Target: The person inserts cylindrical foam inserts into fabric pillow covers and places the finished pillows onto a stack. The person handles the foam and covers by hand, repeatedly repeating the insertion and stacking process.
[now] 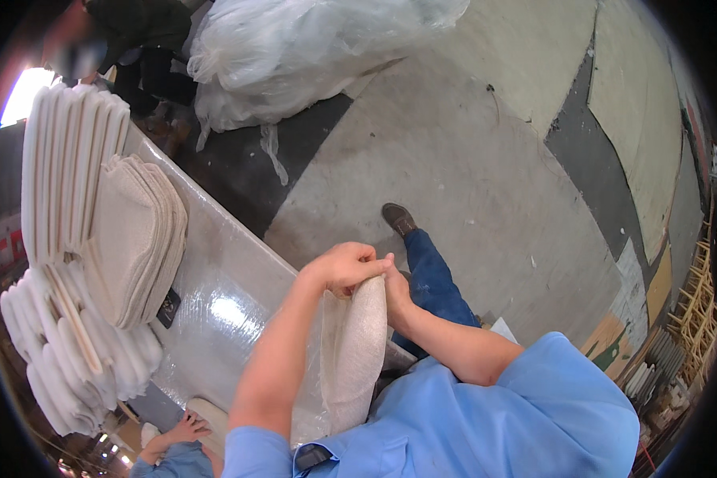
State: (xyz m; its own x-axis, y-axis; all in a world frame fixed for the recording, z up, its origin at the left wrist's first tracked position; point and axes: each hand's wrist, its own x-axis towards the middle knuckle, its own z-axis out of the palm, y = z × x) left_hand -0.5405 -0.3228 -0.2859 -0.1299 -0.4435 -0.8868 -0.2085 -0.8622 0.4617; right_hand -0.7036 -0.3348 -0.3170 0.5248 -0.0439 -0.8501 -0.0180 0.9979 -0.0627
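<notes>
Clutching one end of beige fabric [364, 342], left hand [342, 266] and right hand [397, 291] meet beside the table's long edge [243, 241]

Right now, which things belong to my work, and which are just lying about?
Work:
pale fabric piece, in left hand and right hand
probably beige stack, white stacks, shiny table

Apparently lying about:
clear plastic sheeting
small black object beside beige stack

Shiny-topped table [199, 247], beige cloth stack [135, 239], white padded pieces [68, 167]
</notes>
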